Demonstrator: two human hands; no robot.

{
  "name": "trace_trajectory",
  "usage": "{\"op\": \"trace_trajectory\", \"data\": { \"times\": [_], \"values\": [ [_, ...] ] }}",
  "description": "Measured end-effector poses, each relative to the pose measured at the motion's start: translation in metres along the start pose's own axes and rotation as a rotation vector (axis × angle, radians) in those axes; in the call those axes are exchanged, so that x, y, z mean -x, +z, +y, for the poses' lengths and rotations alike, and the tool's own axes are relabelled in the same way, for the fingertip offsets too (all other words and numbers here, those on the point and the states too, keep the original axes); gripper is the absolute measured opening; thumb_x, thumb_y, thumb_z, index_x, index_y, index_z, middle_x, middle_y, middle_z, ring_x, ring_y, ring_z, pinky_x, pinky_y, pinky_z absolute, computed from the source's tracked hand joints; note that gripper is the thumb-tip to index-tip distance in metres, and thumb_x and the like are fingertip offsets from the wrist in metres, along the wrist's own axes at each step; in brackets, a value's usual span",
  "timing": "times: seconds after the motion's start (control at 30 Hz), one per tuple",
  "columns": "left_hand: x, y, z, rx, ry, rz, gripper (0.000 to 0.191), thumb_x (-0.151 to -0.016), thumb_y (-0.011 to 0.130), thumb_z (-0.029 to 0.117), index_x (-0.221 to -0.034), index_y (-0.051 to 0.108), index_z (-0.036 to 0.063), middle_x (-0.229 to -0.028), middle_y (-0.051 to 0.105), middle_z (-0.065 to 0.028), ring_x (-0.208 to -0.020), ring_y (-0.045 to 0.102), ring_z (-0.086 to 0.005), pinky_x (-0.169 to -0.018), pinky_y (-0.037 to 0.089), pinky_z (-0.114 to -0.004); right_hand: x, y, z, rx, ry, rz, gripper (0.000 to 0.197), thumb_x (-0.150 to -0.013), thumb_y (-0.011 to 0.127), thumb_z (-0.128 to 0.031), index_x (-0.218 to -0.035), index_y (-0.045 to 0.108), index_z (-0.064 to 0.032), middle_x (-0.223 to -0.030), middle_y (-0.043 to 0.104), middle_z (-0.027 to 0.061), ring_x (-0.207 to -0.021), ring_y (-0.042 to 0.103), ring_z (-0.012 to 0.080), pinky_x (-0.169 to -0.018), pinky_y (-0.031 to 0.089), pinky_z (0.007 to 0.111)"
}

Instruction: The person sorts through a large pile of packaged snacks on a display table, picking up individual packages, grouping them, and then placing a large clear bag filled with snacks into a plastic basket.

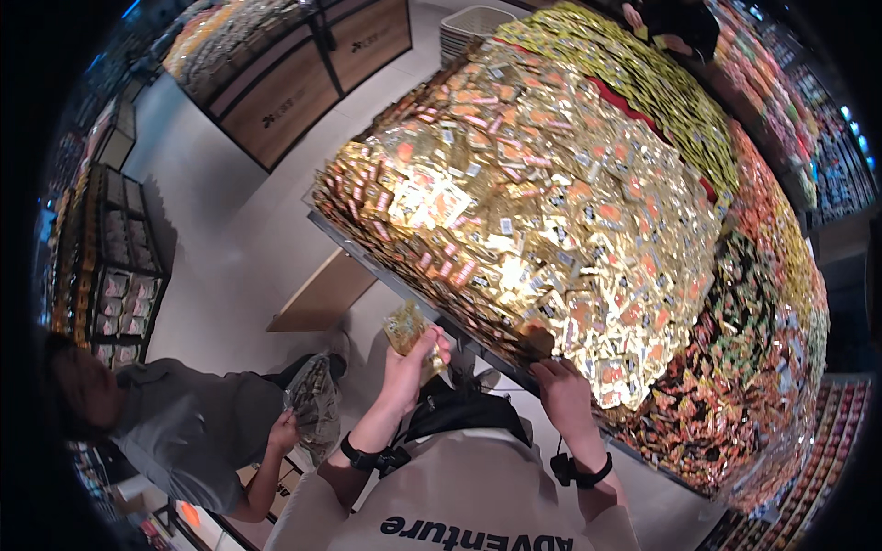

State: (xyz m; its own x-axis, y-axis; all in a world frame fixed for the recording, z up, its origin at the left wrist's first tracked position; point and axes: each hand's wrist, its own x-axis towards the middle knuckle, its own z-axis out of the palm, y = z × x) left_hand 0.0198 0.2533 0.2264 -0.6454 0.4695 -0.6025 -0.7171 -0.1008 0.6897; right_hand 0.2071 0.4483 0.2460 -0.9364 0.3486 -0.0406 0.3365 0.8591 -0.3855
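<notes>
Below the near edge of a large display heaped with packaged snacks, my left hand (422, 351) grips a stack of gold snack packets (405, 329), held clear of the pile. My right hand (559, 382) is at the display's near edge (506, 372), its fingers touching a brown-gold packet (539, 342) that stands among the row of packets along the rim. How firmly those fingers close on it cannot be told. Many gold snack packets (510, 227) cover the display beyond both hands.
To the left, a person in a grey shirt (200, 427) holds a clear plastic bag (313, 406). Stacked baskets (475, 27) stand behind the display. Another person's hands (672, 45) are at its far side. A wooden panel (320, 293) juts out beneath the display's left edge.
</notes>
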Motion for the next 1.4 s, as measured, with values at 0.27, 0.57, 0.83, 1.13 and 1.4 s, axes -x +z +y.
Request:
{"op": "trace_trajectory", "data": {
  "times": [0.27, 0.57, 0.83, 1.13, 1.4],
  "values": [
    [0.076, -0.03, -0.036, 0.014, 0.099, 0.099, 0.02, -0.102, 0.058, 0.02, -0.106, 0.062, 0.0006, -0.09, 0.068, -0.0055, -0.078, 0.065, -0.0126, -0.075, 0.054, -0.029, 0.037, 0.011, 0.009, -0.028, 0.072, 0.039, 0.011, -0.089, 0.062, -0.01, -0.094, 0.071, -0.008, -0.078, 0.068, 0.0137, -0.068, 0.066, 0.0363, -0.06, 0.052, 0.045],
    [0.125, -0.045, -0.065, 0.091, 0.104, 0.193, 0.018, -0.101, 0.058, 0.017, -0.108, 0.062, 0.0007, -0.091, 0.067, -0.006, -0.078, 0.064, -0.012, -0.075, 0.054, -0.029, 0.059, 0.025, 0.03, -0.014, -0.067, -0.072, 0.011, -0.085, 0.064, -0.013, -0.091, 0.073, -0.0097, -0.072, 0.067, 0.0163, -0.066, 0.065, 0.0377, -0.06, 0.052, 0.046],
    [0.149, -0.079, -0.062, 0.037, 0.065, 0.024, 0.017, -0.1, 0.06, 0.014, -0.11, 0.061, 0.0007, -0.091, 0.067, -0.0062, -0.079, 0.066, -0.0139, -0.074, 0.055, -0.03, 0.073, 0.046, 0.01, 0.067, -0.032, -0.178, 0.012, -0.09, 0.063, -0.019, -0.09, 0.068, -0.008, -0.071, 0.064, 0.0223, -0.068, 0.063, 0.0425, -0.061, 0.05, 0.051],
    [0.18, -0.237, -0.025, 0.111, 0.11, 0.074, 0.022, -0.101, 0.059, 0.018, -0.111, 0.061, -0.0012, -0.093, 0.069, -0.0078, -0.079, 0.066, -0.0136, -0.074, 0.056, -0.031, 0.084, 0.077, -0.046, -0.08, 0.157, -0.156, 0.023, -0.098, 0.058, -0.022, -0.104, 0.067, -0.002, -0.085, 0.065, 0.0256, -0.083, 0.062, 0.0455, -0.07, 0.049, 0.046],
    [0.212, -0.369, 0.008, 0.198, 0.113, 0.119, 0.021, -0.1, 0.059, 0.017, -0.112, 0.061, -0.0003, -0.093, 0.069, -0.009, -0.08, 0.068, -0.0156, -0.073, 0.057, -0.031, 0.073, 0.09, -0.19, 0.075, 0.15, 0.293, 0.039, -0.091, 0.067, -0.012, -0.124, 0.057, 0.0038, -0.118, 0.062, 0.0241, -0.11, 0.057, 0.0421, -0.096, 0.046, 0.046]
  ]
}}
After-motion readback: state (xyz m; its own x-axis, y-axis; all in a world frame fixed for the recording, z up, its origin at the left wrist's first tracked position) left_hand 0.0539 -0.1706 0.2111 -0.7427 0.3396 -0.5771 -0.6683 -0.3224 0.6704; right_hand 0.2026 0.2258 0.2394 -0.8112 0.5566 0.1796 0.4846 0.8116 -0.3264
